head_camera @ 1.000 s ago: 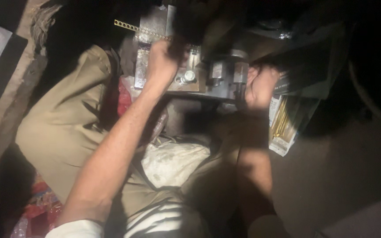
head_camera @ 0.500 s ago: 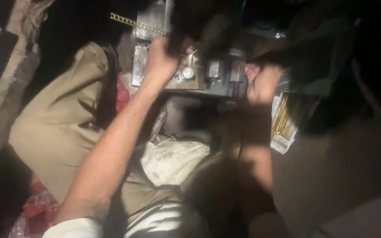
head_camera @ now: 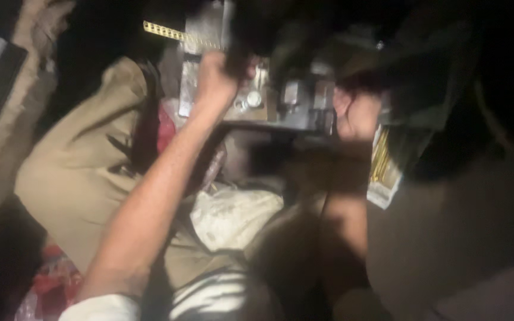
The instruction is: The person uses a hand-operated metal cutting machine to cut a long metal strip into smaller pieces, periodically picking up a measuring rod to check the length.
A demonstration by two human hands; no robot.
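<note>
My left hand (head_camera: 216,78) reaches up to a grey metal machine block (head_camera: 295,101) and its fingers close around a dark part at the block's upper left. My right hand (head_camera: 357,113) presses against the right side of the same block, fingers curled on its edge. Round silver fittings (head_camera: 250,100) show on the block between the two hands. The scene is dim and blurred, so the exact parts gripped are unclear.
My bent leg in khaki cloth (head_camera: 84,166) lies at the left. A white rag (head_camera: 233,214) sits below the block. A yellow toothed strip (head_camera: 174,33) runs at the top, a bundle of brass-coloured rods (head_camera: 381,160) lies right, red cloth (head_camera: 55,285) bottom left.
The view has shifted and blurred slightly. Both hands stay on the metal block in almost the same places; my left hand has edged a little higher on it.
</note>
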